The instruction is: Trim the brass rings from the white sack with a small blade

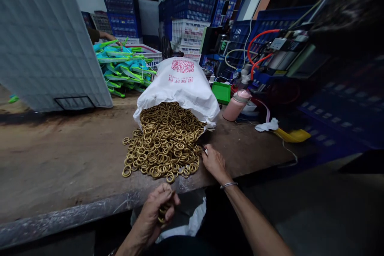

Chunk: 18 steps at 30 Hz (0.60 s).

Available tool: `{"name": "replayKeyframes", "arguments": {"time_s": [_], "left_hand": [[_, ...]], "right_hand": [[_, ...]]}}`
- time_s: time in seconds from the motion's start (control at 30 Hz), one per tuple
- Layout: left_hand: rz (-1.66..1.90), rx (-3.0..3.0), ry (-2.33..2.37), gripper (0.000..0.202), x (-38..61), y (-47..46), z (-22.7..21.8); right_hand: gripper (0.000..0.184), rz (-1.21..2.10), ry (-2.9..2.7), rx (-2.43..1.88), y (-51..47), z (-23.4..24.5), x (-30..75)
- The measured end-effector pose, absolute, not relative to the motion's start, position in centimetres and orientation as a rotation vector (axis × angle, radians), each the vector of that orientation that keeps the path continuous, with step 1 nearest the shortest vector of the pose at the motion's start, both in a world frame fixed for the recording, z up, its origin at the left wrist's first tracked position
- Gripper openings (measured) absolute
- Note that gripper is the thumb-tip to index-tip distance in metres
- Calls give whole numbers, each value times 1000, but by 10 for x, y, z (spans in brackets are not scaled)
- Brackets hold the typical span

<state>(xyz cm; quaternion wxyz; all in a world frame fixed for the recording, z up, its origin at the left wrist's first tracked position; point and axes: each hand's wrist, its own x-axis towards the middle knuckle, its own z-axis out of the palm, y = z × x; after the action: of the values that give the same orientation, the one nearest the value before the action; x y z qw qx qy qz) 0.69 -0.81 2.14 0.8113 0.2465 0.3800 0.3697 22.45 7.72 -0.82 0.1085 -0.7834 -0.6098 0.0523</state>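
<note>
A heap of brass-coloured rings [163, 144] spills from the mouth of a white woven sack [183, 82] lying on the wooden workbench [75, 156]. My left hand [159, 206] is at the bench's front edge, its fingers curled around several of these rings, partly hidden by the fingers. Just right of the heap, my right hand [214, 162] rests low over the bench with closed fingers. Something small, dark and whitish shows at its fingertips, too little to name. A bracelet circles the right wrist.
A grey corrugated panel [54, 48] stands at left. Behind are green and turquoise plastic pieces [126, 66], with another person's hand [106, 37] beyond. A pink bottle [236, 106], green tray [221, 92] and machine with orange hoses [279, 54] are right. An open white bag [196, 218] hangs below the edge.
</note>
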Motion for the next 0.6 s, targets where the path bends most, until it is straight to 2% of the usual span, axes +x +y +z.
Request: {"name": "replayKeyframes", "arguments": {"time_s": [0.27,0.43,0.6], "left_hand": [[749,437,710,20,5,-5,15],[764,375,697,15,6,-2,6],[879,496,874,23,10,-1,3]], "right_hand": [[12,174,-1746,-2218,78,-13,228],[12,376,-1762,-1761,53,-5,208],[16,588,-1990,-1430,18,0,172]]}}
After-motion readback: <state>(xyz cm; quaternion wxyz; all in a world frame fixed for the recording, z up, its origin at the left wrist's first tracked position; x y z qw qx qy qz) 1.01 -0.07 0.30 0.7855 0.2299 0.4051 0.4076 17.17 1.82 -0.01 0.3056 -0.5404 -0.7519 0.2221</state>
